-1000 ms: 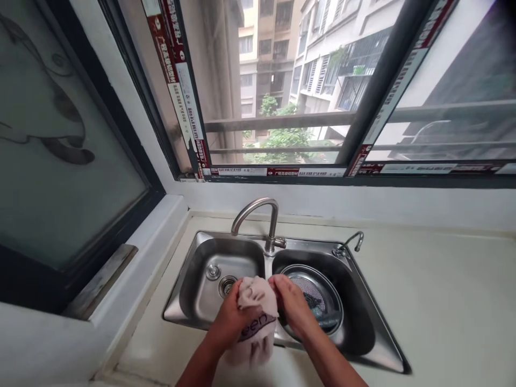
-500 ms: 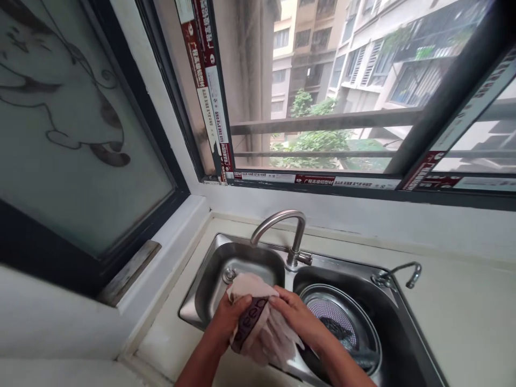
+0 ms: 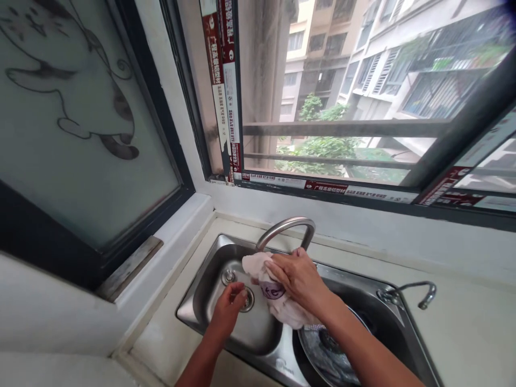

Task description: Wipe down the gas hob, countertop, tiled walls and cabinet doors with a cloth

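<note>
Okay, left hand [image 3: 229,307] over left basin [image 3: 250,330], fingers half-open, nothing visibly held; pale pink lettered cloth [image 3: 289,313] bunched below faucet [image 3: 287,224], gripped in right hand's [image 3: 299,275] fingers; round metal dish [image 3: 315,349] in right basin [image 3: 397,336].

Soft daylight came through the window [image 3: 342,107], washing out the pale buildings [image 3: 403,36] outside and glinting faintly on the steel tap [image 3: 286,223], while the frosted panel [image 3: 80,183] and right-hand basin [image 3: 389,325] sat dimmer and wide-angle distortion stretched the edges beneath a darkened upper right corner.
</note>
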A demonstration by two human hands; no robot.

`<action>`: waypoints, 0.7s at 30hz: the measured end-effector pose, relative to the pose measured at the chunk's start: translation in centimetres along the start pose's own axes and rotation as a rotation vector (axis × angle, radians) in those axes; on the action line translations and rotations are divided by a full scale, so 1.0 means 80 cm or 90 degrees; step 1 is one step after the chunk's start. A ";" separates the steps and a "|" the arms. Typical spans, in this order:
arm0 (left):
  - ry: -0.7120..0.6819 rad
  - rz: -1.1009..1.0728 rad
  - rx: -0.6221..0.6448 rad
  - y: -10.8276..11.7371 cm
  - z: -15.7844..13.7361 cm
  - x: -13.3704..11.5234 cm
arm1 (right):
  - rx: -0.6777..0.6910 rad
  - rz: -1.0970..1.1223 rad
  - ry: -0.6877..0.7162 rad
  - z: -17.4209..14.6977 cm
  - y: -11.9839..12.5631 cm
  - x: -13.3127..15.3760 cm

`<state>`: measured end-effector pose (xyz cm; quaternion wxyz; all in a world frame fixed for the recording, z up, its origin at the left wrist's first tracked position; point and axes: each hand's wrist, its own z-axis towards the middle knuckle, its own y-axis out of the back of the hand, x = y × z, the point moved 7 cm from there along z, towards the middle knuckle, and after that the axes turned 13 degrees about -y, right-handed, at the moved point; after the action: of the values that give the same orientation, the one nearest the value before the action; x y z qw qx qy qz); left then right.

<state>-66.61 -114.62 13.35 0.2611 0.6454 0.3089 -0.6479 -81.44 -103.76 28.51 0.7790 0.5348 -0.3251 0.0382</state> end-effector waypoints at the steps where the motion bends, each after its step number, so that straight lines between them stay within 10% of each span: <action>1: -0.001 -0.005 0.011 -0.001 -0.004 -0.006 | -0.021 -0.038 0.010 0.004 0.006 0.004; 12: 0.026 -0.231 0.185 -0.034 -0.022 -0.100 | 0.010 0.219 -0.038 0.043 0.025 0.053; 21: 0.139 -0.406 0.097 -0.026 -0.005 -0.098 | 0.291 0.278 0.226 -0.017 0.003 0.138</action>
<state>-67.60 -113.39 21.30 -0.0382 0.5994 0.4722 -0.6452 -72.25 -105.64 34.46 0.6572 0.5982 -0.2745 0.3674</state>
